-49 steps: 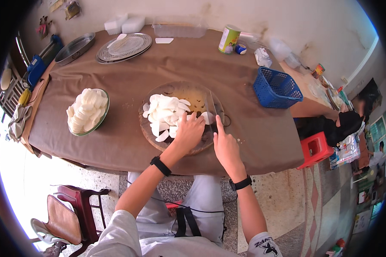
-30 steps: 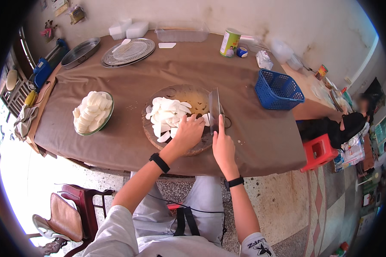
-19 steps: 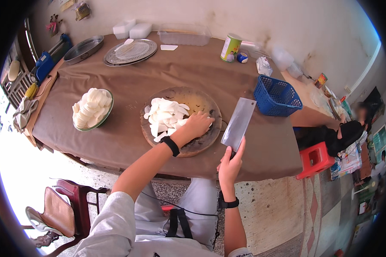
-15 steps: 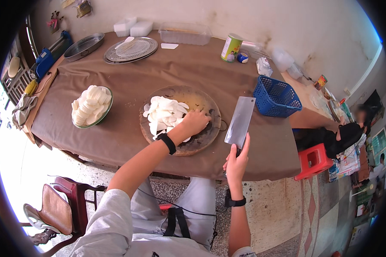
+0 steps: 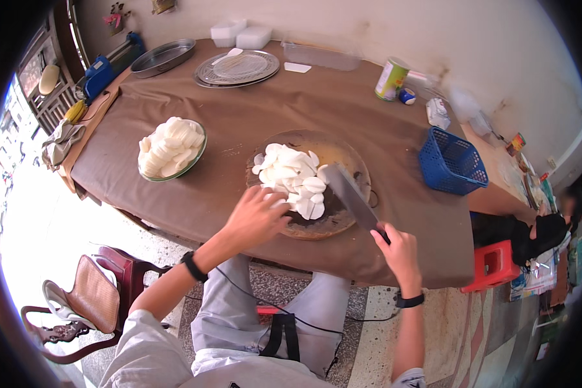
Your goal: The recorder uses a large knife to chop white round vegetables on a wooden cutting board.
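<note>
While the cleaver (image 5: 354,196) lies flat and low across the round wooden board (image 5: 350,223) with its edge against the heap of white slices (image 5: 291,176), a careless sweep could nick the fingers waiting on the far side or spill slices off the board onto the brown table (image 5: 239,110). The right hand (image 5: 398,249) is clenched tight round the cleaver's handle at the table's near edge. The left hand (image 5: 257,218) lies spread, fingers loosely apart, touching the near side of the heap.

white slices (image 5: 291,176), brown tablecloth (image 5: 239,116), blue basket (image 5: 452,161)
</note>
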{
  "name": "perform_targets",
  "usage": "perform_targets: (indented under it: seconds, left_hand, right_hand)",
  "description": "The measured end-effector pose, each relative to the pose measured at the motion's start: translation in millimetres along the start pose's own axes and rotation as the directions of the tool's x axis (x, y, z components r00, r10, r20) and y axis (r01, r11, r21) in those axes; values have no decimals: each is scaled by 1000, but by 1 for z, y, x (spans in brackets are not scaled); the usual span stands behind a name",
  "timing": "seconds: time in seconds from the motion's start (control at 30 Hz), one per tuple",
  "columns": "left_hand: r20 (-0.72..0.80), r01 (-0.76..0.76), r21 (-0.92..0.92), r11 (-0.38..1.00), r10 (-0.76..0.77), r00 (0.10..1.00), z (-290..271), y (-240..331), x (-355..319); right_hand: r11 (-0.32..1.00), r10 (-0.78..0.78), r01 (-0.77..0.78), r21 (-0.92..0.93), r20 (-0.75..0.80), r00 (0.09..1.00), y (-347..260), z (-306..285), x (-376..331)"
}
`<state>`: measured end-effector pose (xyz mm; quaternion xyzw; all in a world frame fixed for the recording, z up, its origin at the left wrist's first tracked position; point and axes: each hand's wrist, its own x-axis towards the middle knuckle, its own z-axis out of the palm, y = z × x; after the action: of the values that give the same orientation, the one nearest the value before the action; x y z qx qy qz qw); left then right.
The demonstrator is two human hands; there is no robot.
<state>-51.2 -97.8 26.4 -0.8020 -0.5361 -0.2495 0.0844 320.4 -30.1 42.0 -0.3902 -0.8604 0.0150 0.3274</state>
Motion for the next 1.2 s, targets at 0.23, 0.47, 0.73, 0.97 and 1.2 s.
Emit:
perform_targets:
  seconds: [0.23, 0.47, 0.73, 0.97, 1.2]
  left_hand:
    - [-17, 362, -78, 929, -365, 931, -19, -41, -60]
    - [-111, 343, -151, 927, -360, 926, -10, -57, -38]
    - [90, 420, -790, 447, -593, 800, 38, -122, 23]
    - [339, 527, -790, 313, -492, 802, 66, -120, 63]
    - [291, 465, -847, 257, -508, 811, 93, -121, 77]
  right_hand:
    - [917, -374, 399, 14, 377, 847, -19, 9, 60]
    - [944, -330, 293, 153, 492, 806, -20, 37, 89]
    - [943, -315, 331, 48, 456, 832, -21, 53, 106]
    - [939, -305, 344, -10, 438, 846, -12, 61, 117]
    - [922, -327, 383, -62, 407, 853, 7, 69, 130]
